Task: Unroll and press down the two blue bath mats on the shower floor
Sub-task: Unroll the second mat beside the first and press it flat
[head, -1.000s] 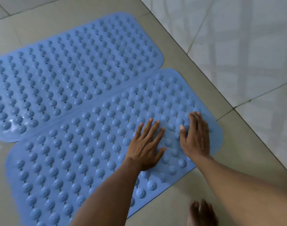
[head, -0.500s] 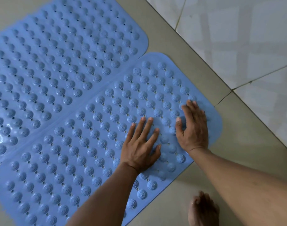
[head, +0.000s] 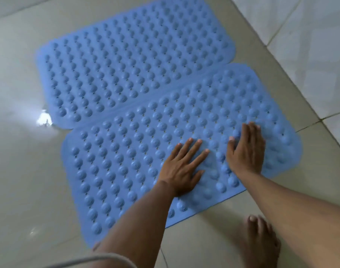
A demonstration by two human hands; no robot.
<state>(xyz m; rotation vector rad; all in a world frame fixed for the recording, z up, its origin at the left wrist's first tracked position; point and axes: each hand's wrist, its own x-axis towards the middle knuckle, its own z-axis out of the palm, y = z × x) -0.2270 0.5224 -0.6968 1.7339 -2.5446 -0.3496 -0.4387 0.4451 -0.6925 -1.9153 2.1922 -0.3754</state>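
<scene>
From my feed, both forearms reach in from the bottom edge and stretch forward and down toward the floor [head: 20, 171]. My left arm angles up to the right and my right arm comes in from the lower right corner.

The left hand [head: 181, 167] lies palm down with straight, spread fingers that point away and to the right. The right hand [head: 246, 151] is also flat, with its fingers close together and its thumb out toward the left hand. Neither hand grasps anything. Both are released and press flat on the nearer blue mat [head: 126, 151], close to its right end, with a narrow strip of studs between them.

That mat lies unrolled on the floor, stud side up, with its long axis running from lower left to upper right. The farther blue mat [head: 126, 64] is also spread flat and runs nearly the same way. Their long edges meet, but I cannot tell which one overlaps.

A bare foot [head: 260, 242] stands on the floor just beside the nearer mat's edge, under my right arm. The white tiled wall [head: 310, 45] rises on the right.
</scene>
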